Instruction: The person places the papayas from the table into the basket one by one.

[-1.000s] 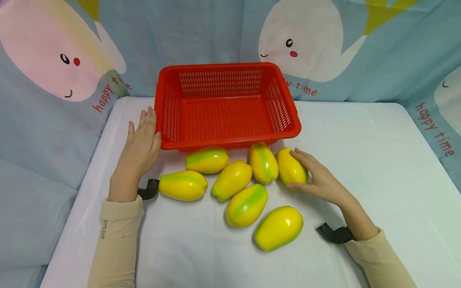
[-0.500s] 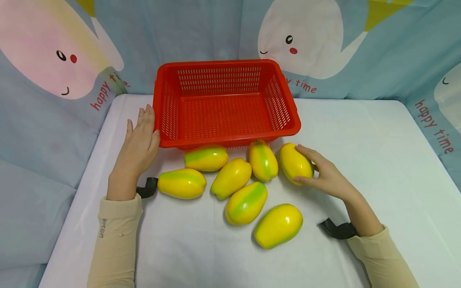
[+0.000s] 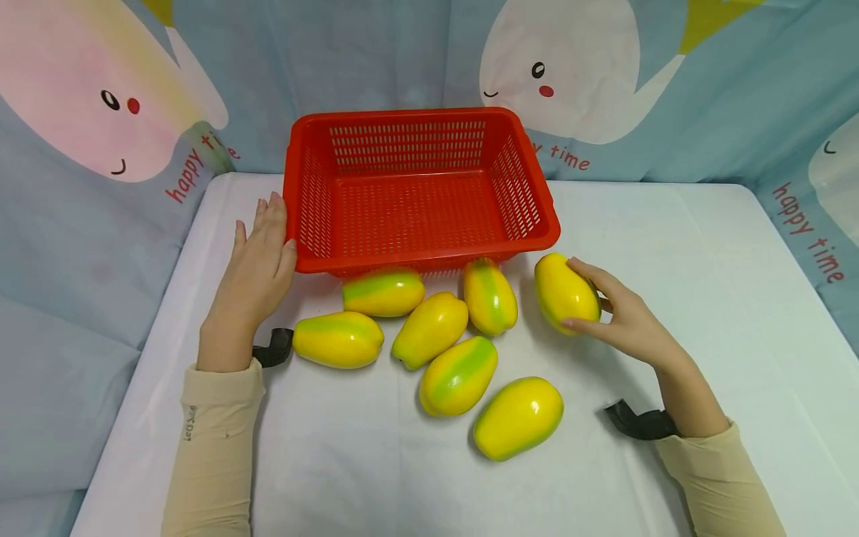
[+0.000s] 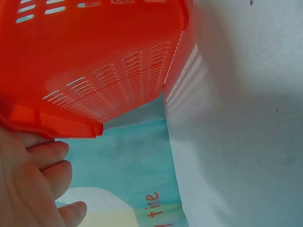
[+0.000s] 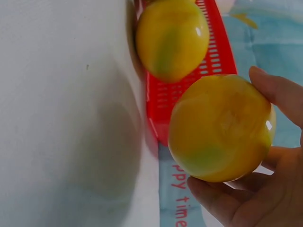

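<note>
My right hand (image 3: 627, 317) grips a yellow-green papaya (image 3: 566, 293), thumb on its near side and fingers round the far side. In the right wrist view this papaya (image 5: 220, 127) is off the table, its shadow falling apart from it. My left hand (image 3: 253, 272) lies with straight fingers along the left rim of a red plastic basket (image 3: 403, 262). From the left wrist, the fingers (image 4: 49, 153) show just under the basket's rim (image 4: 71, 130). Inside the basket only its slotted floor shows. Another papaya (image 3: 490, 297) stands close to the basket's front, left of the held one.
Several more papayas lie on the white-covered table (image 3: 335, 462) before the basket, among them one at the far left (image 3: 338, 340) and one nearest me (image 3: 519, 418). A blue curtain (image 3: 376, 56) with whale prints hangs behind. Black wrist mounts (image 3: 640, 421) stick out from both wrists.
My right hand has taken hold of the papaya and moved it right and up, away from its neighbour. The left hand stays at the basket's rim; the head view has shifted slightly.
</note>
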`<state>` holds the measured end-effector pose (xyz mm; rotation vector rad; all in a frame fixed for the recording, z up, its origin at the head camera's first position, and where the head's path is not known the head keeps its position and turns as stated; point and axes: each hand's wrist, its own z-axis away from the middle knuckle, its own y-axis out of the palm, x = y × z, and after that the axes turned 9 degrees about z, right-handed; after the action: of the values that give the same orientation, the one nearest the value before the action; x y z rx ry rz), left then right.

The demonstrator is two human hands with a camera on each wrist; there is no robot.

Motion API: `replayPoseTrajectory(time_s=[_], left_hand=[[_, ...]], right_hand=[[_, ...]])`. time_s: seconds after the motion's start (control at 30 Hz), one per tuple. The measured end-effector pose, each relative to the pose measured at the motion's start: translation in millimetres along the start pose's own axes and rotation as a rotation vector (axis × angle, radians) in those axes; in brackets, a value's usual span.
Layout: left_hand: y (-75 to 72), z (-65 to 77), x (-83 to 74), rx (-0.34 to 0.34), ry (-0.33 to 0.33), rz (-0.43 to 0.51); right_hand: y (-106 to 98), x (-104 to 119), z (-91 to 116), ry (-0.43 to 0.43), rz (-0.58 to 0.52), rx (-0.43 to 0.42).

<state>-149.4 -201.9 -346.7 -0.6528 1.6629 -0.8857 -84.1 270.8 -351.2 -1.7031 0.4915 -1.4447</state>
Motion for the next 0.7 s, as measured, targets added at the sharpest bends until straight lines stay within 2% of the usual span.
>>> replayPoseTrajectory(time_s=[0.33,0.7], left_hand=[[0.2,0.2,0.0,-0.002,0.000,-0.002],[-0.9,0.5,-0.9,0.002,-0.010,0.010]], right_hand=[[-7.5,-1.3,1.8,0.024,0.012,-0.039],[-14.0,-0.7,3.6,0.039,0.009,-0.134]])
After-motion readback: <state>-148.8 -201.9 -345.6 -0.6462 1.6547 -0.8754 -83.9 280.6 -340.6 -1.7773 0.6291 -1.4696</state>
